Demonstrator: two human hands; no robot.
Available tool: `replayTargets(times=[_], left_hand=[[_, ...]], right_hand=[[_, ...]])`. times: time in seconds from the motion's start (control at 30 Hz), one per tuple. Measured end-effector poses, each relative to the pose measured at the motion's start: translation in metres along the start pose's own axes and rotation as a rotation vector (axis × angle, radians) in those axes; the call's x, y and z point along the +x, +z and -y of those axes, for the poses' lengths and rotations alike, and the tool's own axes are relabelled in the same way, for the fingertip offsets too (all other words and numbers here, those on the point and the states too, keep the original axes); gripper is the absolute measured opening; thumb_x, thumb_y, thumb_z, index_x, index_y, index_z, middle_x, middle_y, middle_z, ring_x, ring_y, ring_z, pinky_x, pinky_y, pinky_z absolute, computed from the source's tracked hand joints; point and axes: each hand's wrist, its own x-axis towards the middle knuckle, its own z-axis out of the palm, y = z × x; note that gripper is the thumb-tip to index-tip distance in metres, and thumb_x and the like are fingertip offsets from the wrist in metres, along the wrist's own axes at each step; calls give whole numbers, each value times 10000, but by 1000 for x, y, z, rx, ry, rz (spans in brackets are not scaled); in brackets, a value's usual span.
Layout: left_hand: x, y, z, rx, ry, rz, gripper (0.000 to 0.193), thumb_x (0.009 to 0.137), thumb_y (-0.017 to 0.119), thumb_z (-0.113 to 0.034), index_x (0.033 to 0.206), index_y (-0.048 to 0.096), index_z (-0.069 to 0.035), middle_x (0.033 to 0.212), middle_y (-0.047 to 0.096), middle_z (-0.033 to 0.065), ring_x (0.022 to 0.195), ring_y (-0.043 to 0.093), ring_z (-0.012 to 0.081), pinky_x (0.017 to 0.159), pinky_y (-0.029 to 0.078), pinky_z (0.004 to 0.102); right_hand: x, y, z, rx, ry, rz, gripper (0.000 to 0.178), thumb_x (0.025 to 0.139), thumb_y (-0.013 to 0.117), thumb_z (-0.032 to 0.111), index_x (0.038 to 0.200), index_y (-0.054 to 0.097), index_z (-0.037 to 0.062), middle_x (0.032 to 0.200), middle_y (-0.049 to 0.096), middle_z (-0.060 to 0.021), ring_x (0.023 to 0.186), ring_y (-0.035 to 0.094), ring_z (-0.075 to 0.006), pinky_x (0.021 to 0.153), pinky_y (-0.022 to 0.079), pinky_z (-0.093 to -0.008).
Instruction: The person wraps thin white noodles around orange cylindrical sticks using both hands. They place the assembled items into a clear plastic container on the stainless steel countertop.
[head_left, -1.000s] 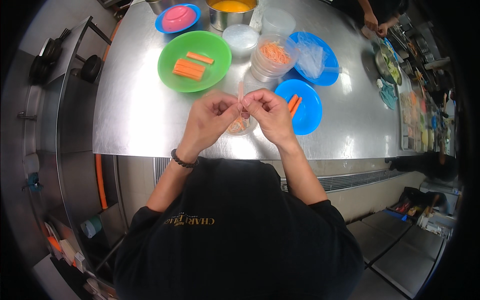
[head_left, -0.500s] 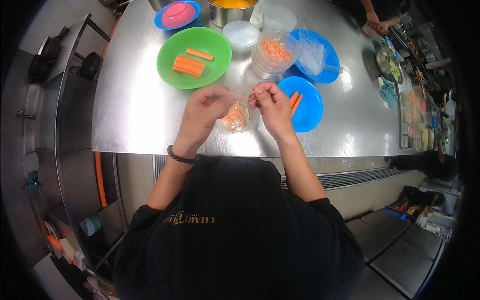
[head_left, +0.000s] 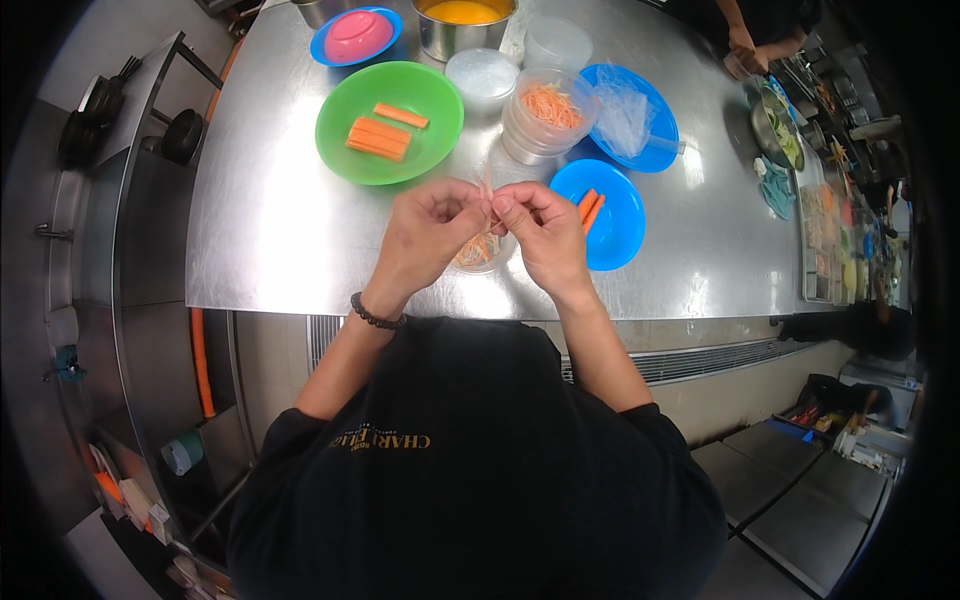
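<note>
My left hand [head_left: 425, 232] and my right hand [head_left: 548, 238] meet fingertip to fingertip, both pinching a thin pale strip of crab stick [head_left: 487, 184]. Below them stands a clear round tub [head_left: 483, 267] with orange-and-white shreds [head_left: 474, 254] in it, partly hidden by my hands. Ahead to the left, a green bowl [head_left: 338, 110] holds a block of crab sticks [head_left: 378, 139] and one loose stick [head_left: 401, 115]. Just right of my right hand, a blue bowl [head_left: 625, 240] contains a few orange sticks [head_left: 591, 211].
Stacked clear tubs [head_left: 530, 140], the top one full of shreds [head_left: 550, 104], stand beyond my hands. Nearby are a white-lidded tub [head_left: 482, 74], a blue bowl with plastic film [head_left: 622, 115], a pot of yellow liquid [head_left: 465, 32] and a pink bowl [head_left: 358, 36]. Another person's hands [head_left: 752, 55] work at far right.
My hands have come together over the tub; they were apart before. The right hand has moved slightly left, and a pale strip now stands up between the fingertips.
</note>
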Motion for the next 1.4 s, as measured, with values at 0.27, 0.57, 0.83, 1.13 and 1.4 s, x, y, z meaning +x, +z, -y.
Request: replayTargets(times=[0.27,0.57,0.83,1.13,1.4], left_hand=[[0,-1,9,40,18,-49,98,850,599,-77,854,576,18,747,640,60,672,600,71,600,469,196],[1,-24,5,-515,-1,-42,79,872,517,-64,805,549,-39,722,522,10,615,459,68,583,363,226],[1,-18,11,-171,-56,-7,72,881,547,-67,849,596,-24,768,571,10,618,471,78,584,382,221],[-3,-53,8,-83,7,-103,101,874,585,-105,886,628,-14,786,584,6,689,476,81,672,385,225],[-12,-54,17,11,-43,-98,119,870,591,-121,892,633,-12,829,604,-4,708,463,62,688,390,210]], right_hand=[[-2,7,-3,-163,-70,-19,142,891,595,131,929,620,-3,778,634,-15,697,549,-42,625,449,-196],[16,-27,-37,505,-43,-172,76,917,522,93,939,545,24,836,604,-77,710,557,-132,666,465,-264],[5,7,3,50,53,110,121,871,567,50,980,571,-1,829,625,-60,728,579,-83,643,477,-218],[5,-2,-20,-228,-60,15,107,866,580,74,933,604,-6,817,634,-49,716,580,-100,654,465,-228],[15,-19,-17,-984,-195,414,167,857,584,74,1002,620,0,876,646,-56,788,605,-120,711,487,-266]])
